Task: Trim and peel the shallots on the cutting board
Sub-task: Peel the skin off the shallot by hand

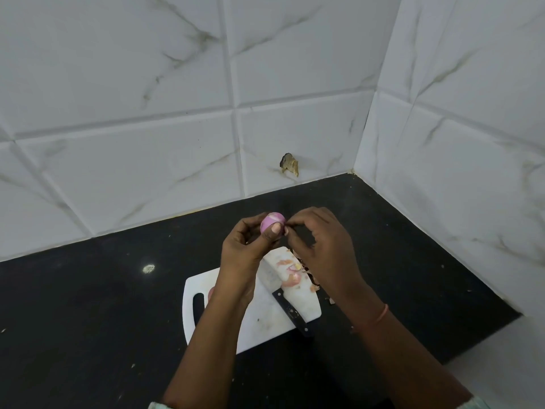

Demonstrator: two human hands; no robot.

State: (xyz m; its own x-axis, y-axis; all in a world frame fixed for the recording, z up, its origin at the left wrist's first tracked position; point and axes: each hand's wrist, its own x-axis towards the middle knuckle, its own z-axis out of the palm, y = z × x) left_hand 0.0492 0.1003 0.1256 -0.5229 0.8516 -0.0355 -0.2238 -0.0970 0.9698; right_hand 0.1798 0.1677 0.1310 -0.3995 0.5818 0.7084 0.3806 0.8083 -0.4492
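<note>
A purple shallot (272, 220) is held up above the white cutting board (259, 317). My left hand (247, 246) grips it between thumb and fingers. My right hand (321, 243) pinches a bit of skin at the shallot's right end. A knife (287, 305) with a black handle lies across the board, its blade partly hidden by my left hand. Peeled skins (292, 274) lie in a heap at the board's far right edge. A pinkish piece (211, 293), maybe another shallot, peeks out beside my left wrist.
The board sits on a black stone counter (103, 290) in a corner of white marble-look tiled walls (147, 113). Scraps of skin (331, 301) lie on the counter just right of the board. A chipped hole (289, 163) marks the back wall.
</note>
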